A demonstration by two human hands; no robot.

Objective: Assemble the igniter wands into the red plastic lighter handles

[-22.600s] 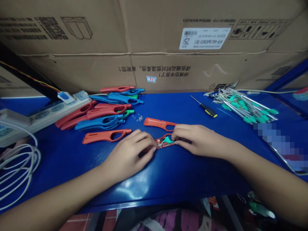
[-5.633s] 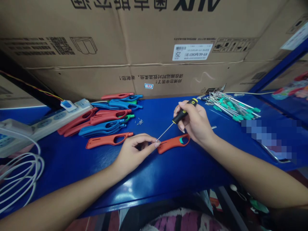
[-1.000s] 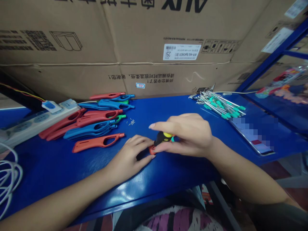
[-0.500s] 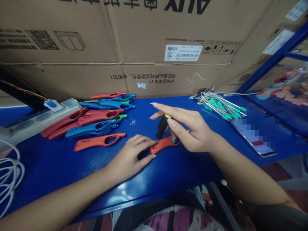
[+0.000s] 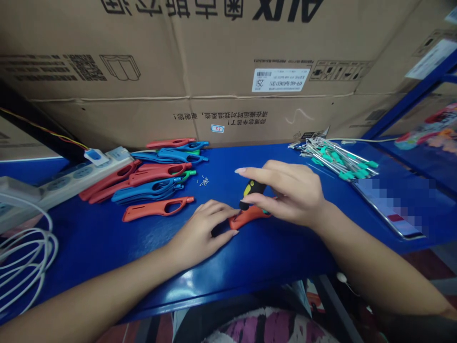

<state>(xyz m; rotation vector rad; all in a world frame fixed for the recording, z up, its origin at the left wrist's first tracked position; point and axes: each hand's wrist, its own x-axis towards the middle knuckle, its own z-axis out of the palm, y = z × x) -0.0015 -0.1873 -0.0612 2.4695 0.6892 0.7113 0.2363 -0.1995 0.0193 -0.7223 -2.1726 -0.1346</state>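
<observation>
My left hand [image 5: 205,228] rests on the blue table, its thumb and fingers pinching the near-left end of an orange lighter casing [image 5: 246,217] that lies flat. In my right hand [image 5: 294,193] is a short screwdriver [image 5: 254,187] with a black and yellow handle, held between thumb and fingers above the casing. Its tip is hidden, so I cannot tell whether it sits in a screw. A bit of green shows at the casing's far end, partly behind my right hand. Several tiny screws [image 5: 204,181] lie loose beyond my left hand.
Red, blue and green lighter casings [image 5: 150,188] lie at the left, beside a power strip [image 5: 71,176] and a coiled white cable [image 5: 32,257]. Metal rods with green ends [image 5: 339,159] and a phone [image 5: 389,209] are at the right. A large cardboard box [image 5: 214,57] stands behind.
The screwdriver handle has turned and tilted in my right hand, and its shaft no longer shows. My left hand keeps its hold on the casing. The whole view has shifted slightly.
</observation>
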